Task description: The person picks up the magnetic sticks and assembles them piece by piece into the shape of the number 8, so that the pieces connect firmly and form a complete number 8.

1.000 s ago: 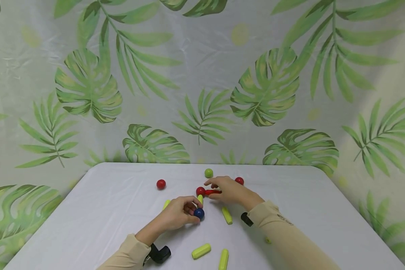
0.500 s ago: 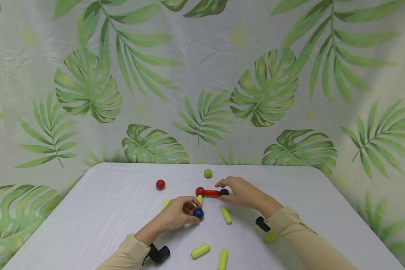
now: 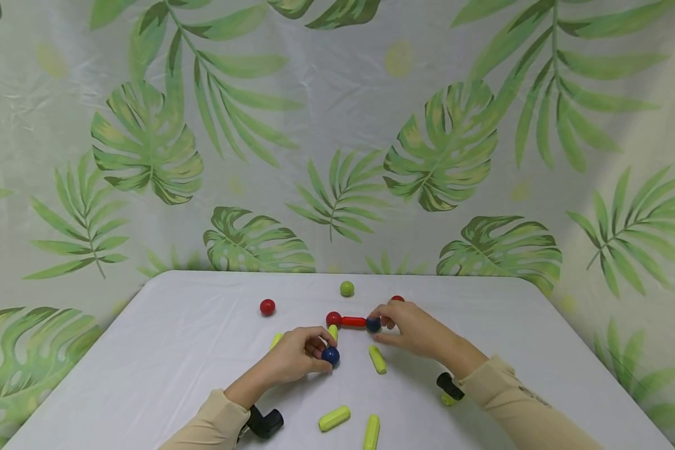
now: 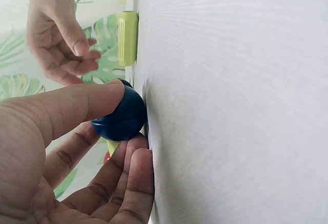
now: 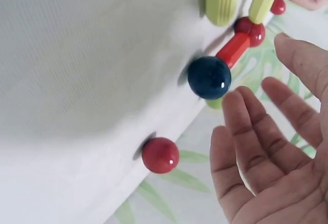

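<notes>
My left hand pinches a blue ball between thumb and fingers, low against the white tabletop. From that ball a yellow-green stick leads to a red ball. A red stick runs on rightward from the red ball to a second, dark blue ball. Beside this dark ball is my right hand. Its fingers are loosely bent and apart from the ball in the right wrist view, and they hold nothing.
Loose yellow-green sticks lie around, including one between the hands and two near the front. A green ball sits at the back. Loose red balls rest at back left and behind the right hand.
My right hand has moved right off the red stick, uncovering it and the dark blue ball at its end. The left hand keeps its pinch on the blue ball, nearly still.
</notes>
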### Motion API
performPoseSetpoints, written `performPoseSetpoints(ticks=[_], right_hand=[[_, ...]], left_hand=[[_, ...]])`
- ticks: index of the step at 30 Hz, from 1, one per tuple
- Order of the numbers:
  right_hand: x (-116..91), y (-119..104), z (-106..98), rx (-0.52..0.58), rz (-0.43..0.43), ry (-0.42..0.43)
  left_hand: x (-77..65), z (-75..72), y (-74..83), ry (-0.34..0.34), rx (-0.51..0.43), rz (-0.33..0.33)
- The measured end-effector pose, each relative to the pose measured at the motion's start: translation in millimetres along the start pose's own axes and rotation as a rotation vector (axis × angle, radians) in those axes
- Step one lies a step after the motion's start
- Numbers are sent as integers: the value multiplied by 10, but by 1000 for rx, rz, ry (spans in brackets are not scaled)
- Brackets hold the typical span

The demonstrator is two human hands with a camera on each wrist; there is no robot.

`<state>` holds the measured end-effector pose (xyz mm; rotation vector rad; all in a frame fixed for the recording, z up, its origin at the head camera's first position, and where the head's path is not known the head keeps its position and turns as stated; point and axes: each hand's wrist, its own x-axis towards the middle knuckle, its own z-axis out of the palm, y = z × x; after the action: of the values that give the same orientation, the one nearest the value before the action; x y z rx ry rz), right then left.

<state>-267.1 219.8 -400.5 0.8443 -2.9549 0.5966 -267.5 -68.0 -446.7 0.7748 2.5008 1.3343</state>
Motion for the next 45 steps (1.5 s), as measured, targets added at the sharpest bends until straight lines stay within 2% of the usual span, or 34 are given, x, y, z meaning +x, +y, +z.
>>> performPoseSetpoints(ticks=[5,14,18,27,41,45], right_hand=[[-76,-28,31,50,37,-9],[-192,-99,140,152,186,-64],[-221,-109,196,163,224,-71],[-260,-173,270,155,258,-50],[-254,-191,308,140,239,-20],[-246,-202,315,138,267,-17]], left_hand=[[-8,-2,3,7,1,-11],[-10,-3,13,5,3,-17],[-10,-4,15,5,2,-20],[2,-9,3,1,-12,-21],[2,-13,-8,2,-48,-48],[2,-11,-12,1,-53,-51]])
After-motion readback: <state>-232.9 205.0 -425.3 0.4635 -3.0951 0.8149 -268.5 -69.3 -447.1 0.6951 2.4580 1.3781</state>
